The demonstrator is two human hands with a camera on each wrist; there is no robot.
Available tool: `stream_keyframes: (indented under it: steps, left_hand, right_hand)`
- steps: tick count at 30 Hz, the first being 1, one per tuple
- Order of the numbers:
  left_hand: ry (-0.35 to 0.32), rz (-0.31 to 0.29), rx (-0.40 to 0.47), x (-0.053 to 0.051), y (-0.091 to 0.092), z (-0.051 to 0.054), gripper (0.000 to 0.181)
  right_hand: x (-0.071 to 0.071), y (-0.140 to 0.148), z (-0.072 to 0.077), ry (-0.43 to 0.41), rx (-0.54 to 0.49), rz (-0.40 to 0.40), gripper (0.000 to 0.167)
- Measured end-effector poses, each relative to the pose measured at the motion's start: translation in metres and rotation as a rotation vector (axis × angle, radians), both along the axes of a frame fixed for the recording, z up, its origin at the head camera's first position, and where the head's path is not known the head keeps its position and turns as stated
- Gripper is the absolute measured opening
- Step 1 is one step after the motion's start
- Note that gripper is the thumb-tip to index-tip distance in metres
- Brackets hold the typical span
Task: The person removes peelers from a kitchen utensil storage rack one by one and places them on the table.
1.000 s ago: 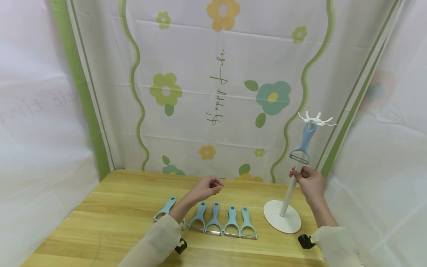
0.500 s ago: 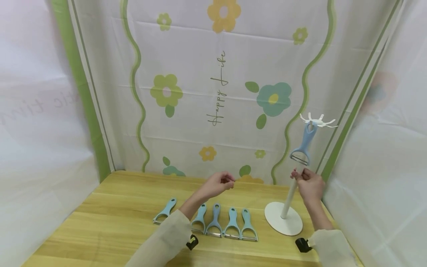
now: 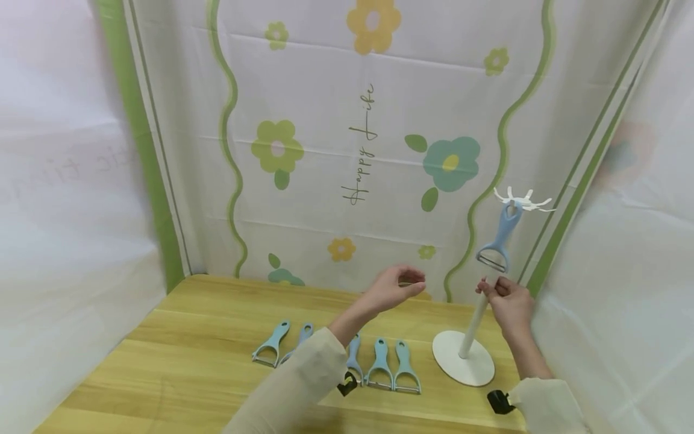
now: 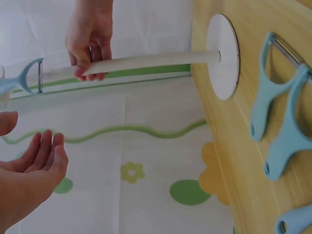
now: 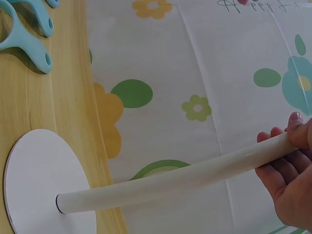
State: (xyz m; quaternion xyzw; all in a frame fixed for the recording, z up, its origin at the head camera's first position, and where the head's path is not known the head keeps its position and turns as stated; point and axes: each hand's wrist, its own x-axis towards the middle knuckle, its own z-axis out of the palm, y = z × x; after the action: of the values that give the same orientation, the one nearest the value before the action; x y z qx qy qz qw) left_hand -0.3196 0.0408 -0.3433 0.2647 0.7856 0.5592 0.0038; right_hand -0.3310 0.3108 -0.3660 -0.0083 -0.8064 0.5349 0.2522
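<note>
At the right of the head view, my right hand grips the white pole of a hook stand, fingers and thumb round it. One blue peeler hangs from a hook at the stand's top, blade down. My left hand hovers over the table's far edge, left of the stand, fingers relaxed and holding nothing. In the left wrist view its thumb and fingers are apart, near the hanging peeler. Several blue and green peelers lie in a row below, among them a green peeler; the left sleeve hides part of the row.
The wooden table reaches to a floral curtain at the back. More white curtain hangs close to the right of the stand. The stand's round white base rests near the table's right side.
My left hand has moved right and a little up, toward the stand, and its fingers have spread. The leftmost peelers are uncovered now. My right hand keeps its hold on the pole.
</note>
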Motion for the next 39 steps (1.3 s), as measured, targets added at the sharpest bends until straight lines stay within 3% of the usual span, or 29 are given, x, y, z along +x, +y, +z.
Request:
stream_keyframes:
  steps: [10, 25, 31, 39]
  left_hand:
    - [0.034, -0.023, 0.039, -0.003, 0.025, 0.018, 0.036]
    - [0.157, -0.037, 0.132, -0.011, 0.08, 0.06, 0.036]
    - [0.206, 0.018, 0.099, -0.011, 0.1, 0.075, 0.039]
    - [0.186, 0.062, 0.082, -0.01, 0.118, 0.089, 0.043]
  right_hand:
    - [-0.002, 0.003, -0.005, -0.012, 0.025, 0.018, 0.03]
    - [-0.001, 0.003, -0.002, -0.008, 0.05, 0.012, 0.025]
    - [-0.001, 0.003, -0.002, -0.009, 0.053, 0.047, 0.027]
    - [-0.002, 0.005, -0.002, 0.02, 0.047, 0.029, 0.026]
